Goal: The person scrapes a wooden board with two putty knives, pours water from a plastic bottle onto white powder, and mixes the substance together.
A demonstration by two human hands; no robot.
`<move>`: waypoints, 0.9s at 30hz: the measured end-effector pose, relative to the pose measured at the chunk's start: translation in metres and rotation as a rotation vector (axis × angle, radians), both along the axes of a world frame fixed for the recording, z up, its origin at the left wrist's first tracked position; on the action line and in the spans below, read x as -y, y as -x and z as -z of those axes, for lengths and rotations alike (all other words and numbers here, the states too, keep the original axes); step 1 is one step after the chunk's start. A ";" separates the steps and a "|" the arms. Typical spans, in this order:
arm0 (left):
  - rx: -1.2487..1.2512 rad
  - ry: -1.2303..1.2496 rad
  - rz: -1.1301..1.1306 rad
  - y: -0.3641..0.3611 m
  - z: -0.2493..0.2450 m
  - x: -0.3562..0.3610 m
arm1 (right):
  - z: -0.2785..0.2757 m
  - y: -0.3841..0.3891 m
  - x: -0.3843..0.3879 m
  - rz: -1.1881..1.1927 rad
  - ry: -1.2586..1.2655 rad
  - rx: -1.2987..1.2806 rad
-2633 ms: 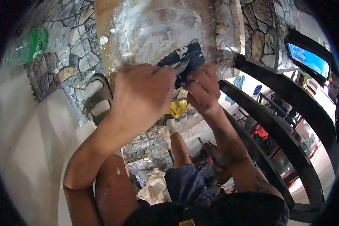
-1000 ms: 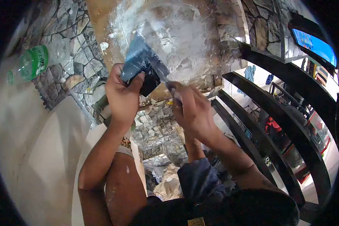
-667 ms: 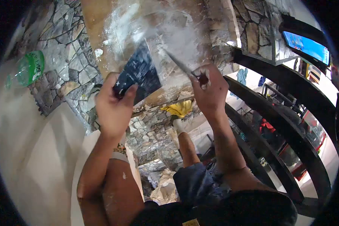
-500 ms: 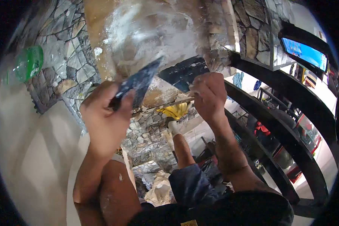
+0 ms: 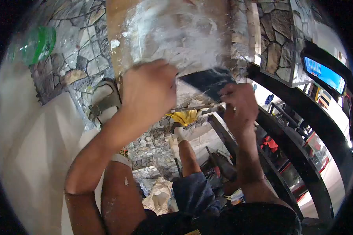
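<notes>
My left hand (image 5: 149, 92) is a closed fist raised against a brown panel (image 5: 117, 23) smeared with white filler (image 5: 172, 35); the blue-dark putty knife it held a moment ago is hidden behind the fist. My right hand (image 5: 239, 105) grips a second putty knife, whose dark wide blade (image 5: 208, 81) lies flat against the lower edge of the white patch, between both hands. The hands are a blade's width apart. Motion blur softens the fist and the filler.
Stone-pattern cladding (image 5: 82, 43) surrounds the panel. A green plastic bottle (image 5: 37, 43) lies upper left and a sandal (image 5: 104, 100) sits by my left wrist. Dark curved railings (image 5: 298, 149) and a lit screen (image 5: 325, 74) stand on the right. Below hang a yellow object (image 5: 186, 116) and crumpled white sheeting (image 5: 159, 196).
Earlier the two blades were held apart and scraped against each other. Now my left fist has moved up to the panel, and my right hand's blade has dropped flat under the white patch.
</notes>
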State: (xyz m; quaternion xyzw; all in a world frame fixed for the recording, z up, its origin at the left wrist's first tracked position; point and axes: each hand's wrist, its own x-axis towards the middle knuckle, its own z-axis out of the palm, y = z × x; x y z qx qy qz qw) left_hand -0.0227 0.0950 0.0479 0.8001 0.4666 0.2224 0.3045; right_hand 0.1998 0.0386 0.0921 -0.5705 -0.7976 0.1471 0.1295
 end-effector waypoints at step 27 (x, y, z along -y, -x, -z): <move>-0.142 -0.673 0.686 -0.009 0.005 0.048 | 0.033 0.023 -0.018 0.062 0.340 -0.041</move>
